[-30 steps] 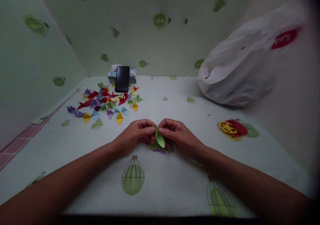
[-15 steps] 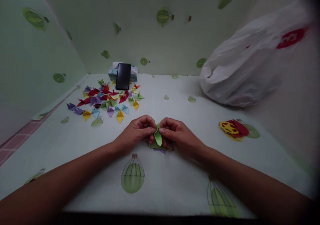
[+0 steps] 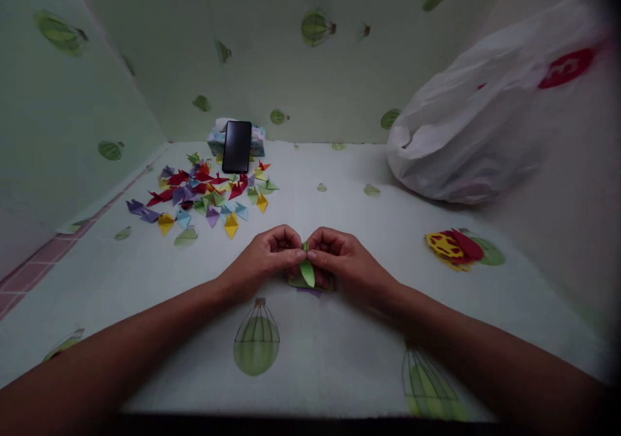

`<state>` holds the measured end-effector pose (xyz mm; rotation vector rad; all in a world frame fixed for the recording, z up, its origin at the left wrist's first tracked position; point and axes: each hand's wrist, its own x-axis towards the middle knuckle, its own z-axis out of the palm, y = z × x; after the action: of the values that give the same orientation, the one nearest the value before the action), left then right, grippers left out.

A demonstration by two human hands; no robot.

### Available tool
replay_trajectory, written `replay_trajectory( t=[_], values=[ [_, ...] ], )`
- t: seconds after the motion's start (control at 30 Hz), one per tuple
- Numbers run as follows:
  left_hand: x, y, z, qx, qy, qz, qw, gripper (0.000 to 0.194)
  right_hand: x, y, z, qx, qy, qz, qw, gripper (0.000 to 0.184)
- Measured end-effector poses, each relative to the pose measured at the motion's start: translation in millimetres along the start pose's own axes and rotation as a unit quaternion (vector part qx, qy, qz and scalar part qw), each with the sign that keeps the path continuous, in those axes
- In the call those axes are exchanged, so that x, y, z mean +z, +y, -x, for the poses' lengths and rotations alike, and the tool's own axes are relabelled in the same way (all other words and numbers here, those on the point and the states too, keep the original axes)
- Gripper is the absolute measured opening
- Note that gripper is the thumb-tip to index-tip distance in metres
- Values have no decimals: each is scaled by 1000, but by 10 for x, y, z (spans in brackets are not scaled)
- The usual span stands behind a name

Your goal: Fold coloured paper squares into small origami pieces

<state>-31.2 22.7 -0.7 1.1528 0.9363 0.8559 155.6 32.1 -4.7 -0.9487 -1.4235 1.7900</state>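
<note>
In the centre of the frame, a green folded paper (image 3: 307,273) is pinched between the fingers of the left hand (image 3: 274,255) and the right hand (image 3: 340,259). Both forearms are stretched inward from the lower corners, and the wrists are held low above the desk (image 3: 349,345). Each grip is closed on the paper, with thumbs on the near side, their tips almost touching. Compared with the earlier frame, the thumbs are brought closer together, and the paper's middle is more covered by them. At the left, small coloured folded papers (image 3: 212,215) are scattered near a phone (image 3: 237,147).
</note>
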Motion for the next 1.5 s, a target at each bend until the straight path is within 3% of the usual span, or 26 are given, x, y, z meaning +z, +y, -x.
replay_trajectory(
  t=[0.67,1.13,1.5],
  values=[
    [-6,-4,1,2,-11,-35,999,29,57,-35,25,-27,30,23,999,19],
    [-1,-52,-41,21,-24,12,999,35,43,14,51,-48,54,173,982,23],
    [-24,-50,-24,33,-29,-56,997,25,36,29,27,-112,76,213,968,14]
  ],
)
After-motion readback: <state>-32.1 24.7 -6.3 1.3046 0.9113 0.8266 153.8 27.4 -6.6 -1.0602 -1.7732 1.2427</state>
